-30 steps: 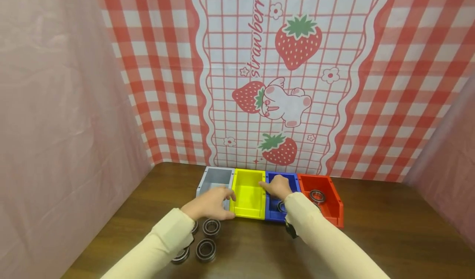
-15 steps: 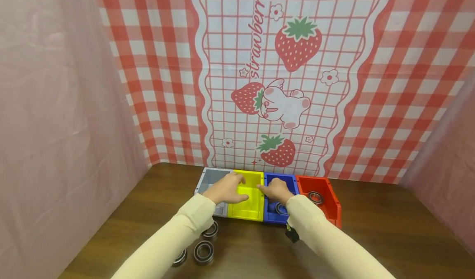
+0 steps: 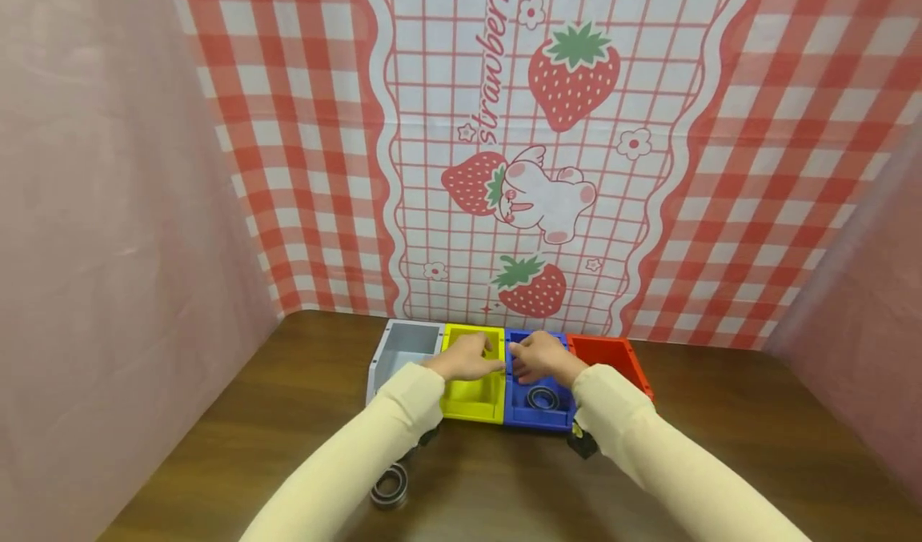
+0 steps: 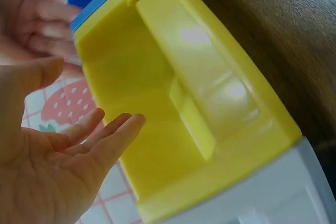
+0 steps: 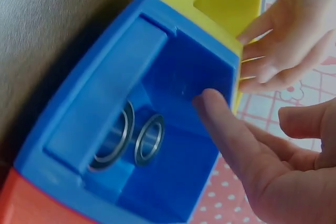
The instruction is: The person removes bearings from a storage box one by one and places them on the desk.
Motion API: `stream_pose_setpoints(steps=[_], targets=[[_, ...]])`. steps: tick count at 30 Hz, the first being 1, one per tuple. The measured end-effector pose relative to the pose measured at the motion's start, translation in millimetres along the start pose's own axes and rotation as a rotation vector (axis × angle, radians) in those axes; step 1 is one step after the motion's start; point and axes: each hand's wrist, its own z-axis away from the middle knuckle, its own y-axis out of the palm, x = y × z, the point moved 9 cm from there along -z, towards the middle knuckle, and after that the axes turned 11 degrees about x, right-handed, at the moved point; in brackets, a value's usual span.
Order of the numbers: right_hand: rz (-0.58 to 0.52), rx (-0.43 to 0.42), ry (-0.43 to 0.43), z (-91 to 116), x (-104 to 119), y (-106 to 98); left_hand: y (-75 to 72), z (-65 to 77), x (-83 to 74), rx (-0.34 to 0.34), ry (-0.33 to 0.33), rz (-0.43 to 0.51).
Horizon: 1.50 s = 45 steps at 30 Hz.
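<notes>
My left hand (image 3: 467, 358) hovers over the yellow bin (image 3: 471, 410), fingers loosely bent with nothing between them. The left wrist view shows its fingertips (image 4: 134, 124) overlapping the yellow interior, where no item shows. Above the blue bin (image 3: 539, 425) is my right hand (image 3: 540, 356), its palm facing the left hand. Its thumb and fingers are apart and hold nothing in the right wrist view. Ring-shaped metal bearings (image 5: 149, 140) lie inside the blue bin near its front lip; one bearing (image 3: 543, 399) shows below the right hand in the head view.
A grey bin (image 3: 382, 350) and a red bin (image 3: 634, 358) flank the row, the red one partly behind my right sleeve. On the brown table (image 3: 238, 446), a loose bearing (image 3: 390, 486) lies beside my left forearm. A strawberry-patterned cloth (image 3: 533, 198) hangs behind.
My left hand has moved right and away from me, from the grey bin's front to over the yellow bin. The right hand stays over the blue bin, its fingers now more spread.
</notes>
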Motion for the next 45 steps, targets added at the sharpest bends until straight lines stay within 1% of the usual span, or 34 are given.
stream_pose_setpoints(steps=[2,5,9,11,12,14,18,25,29,33,36,39,42,45], targets=[[-0.004,0.004,-0.030,0.0,5.3,-0.4,2.7,-2.9,2.6,0.011,-0.011,0.013],[0.007,0.003,-0.049,0.0,9.7,-2.5,8.0,-7.6,6.5,0.021,-0.033,0.014],[0.050,0.007,-0.046,0.0,11.7,-7.8,11.5,-15.0,9.6,0.020,-0.059,-0.003],[0.078,0.018,-0.048,0.8,13.2,-10.7,10.5,-18.8,9.9,0.015,-0.067,-0.019],[0.098,0.021,-0.047,1.2,13.5,-12.7,10.0,-20.5,10.0,0.016,-0.071,-0.012],[0.133,0.033,-0.053,1.8,15.3,-15.5,8.1,-23.5,10.4,0.022,-0.082,0.019],[0.211,0.039,-0.065,3.0,20.1,-20.3,1.7,-27.2,11.1,0.032,-0.108,0.129],[0.432,0.039,-0.060,8.7,25.1,-19.4,-7.9,-26.7,12.5,0.019,-0.137,0.311],[0.513,0.039,-0.041,11.8,23.4,-16.6,-9.0,-25.7,12.6,-0.016,-0.161,0.367],[0.612,0.039,-0.038,15.4,20.1,-14.6,-4.0,-28.3,12.2,-0.046,-0.203,0.411],[0.682,0.024,-0.061,18.4,17.0,-13.9,3.1,-30.7,9.5,-0.054,-0.232,0.420],[0.735,0.000,-0.070,19.3,14.6,-13.2,7.8,-31.8,7.1,-0.062,-0.256,0.386],[0.779,-0.014,-0.083,17.2,15.8,-11.7,8.2,-32.3,7.4,-0.070,-0.281,0.356],[0.807,-0.018,-0.091,14.2,18.7,-9.9,6.0,-33.1,8.5,-0.077,-0.294,0.355]])
